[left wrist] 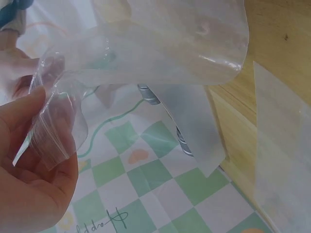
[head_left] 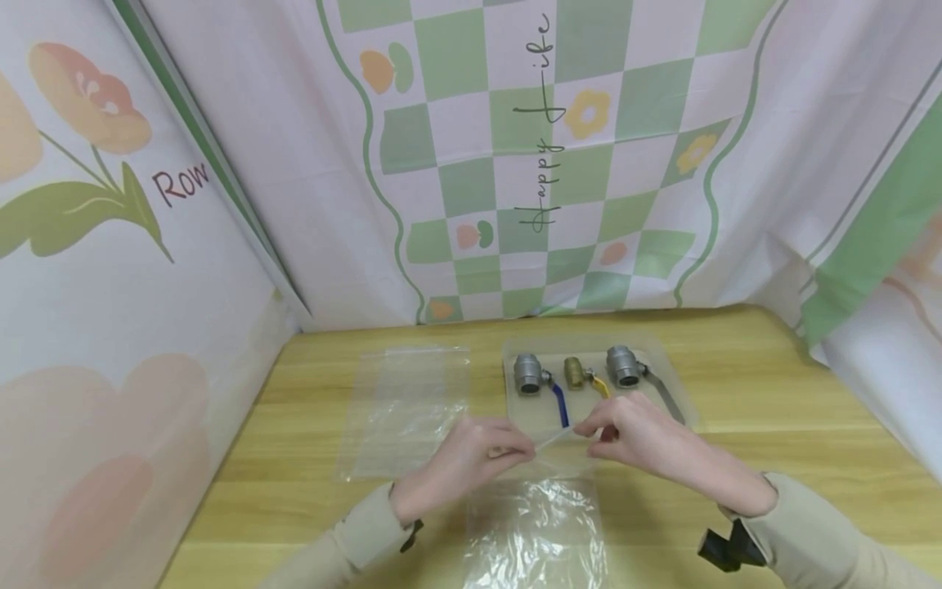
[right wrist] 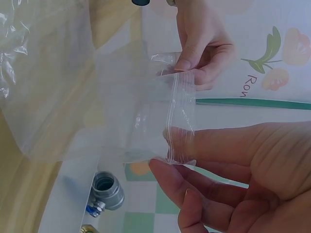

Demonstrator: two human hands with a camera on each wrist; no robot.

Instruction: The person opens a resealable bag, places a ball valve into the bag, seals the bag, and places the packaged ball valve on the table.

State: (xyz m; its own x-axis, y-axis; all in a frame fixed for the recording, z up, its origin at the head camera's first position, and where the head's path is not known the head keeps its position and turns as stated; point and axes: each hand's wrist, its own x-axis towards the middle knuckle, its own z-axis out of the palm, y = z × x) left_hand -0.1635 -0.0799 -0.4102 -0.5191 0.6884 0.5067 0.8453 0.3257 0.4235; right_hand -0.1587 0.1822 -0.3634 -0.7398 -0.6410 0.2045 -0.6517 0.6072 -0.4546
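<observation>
A clear zip-lock bag [right wrist: 133,107] is stretched between my two hands by its ridged top edge. My left hand [head_left: 474,460] pinches one end of that edge, thumb over fingers; the left wrist view shows the same hand [left wrist: 36,170] with film folded in its grasp. At the other end my right hand [head_left: 648,433] pinches the zip strip between thumb and forefinger, as the right wrist view shows [right wrist: 223,179]. Below the hands, shiny clear plastic [head_left: 537,536] lies on the table; whether it belongs to the held bag I cannot tell.
Behind the hands, a pale tray [head_left: 515,415] bears a blue-handled valve [head_left: 527,374], a brass valve with a yellow handle [head_left: 574,373] and a grey-handled valve [head_left: 623,366]. Another clear bag [head_left: 408,409] lies flat on the wooden table [head_left: 294,442]. Printed curtains [head_left: 464,188] enclose the table.
</observation>
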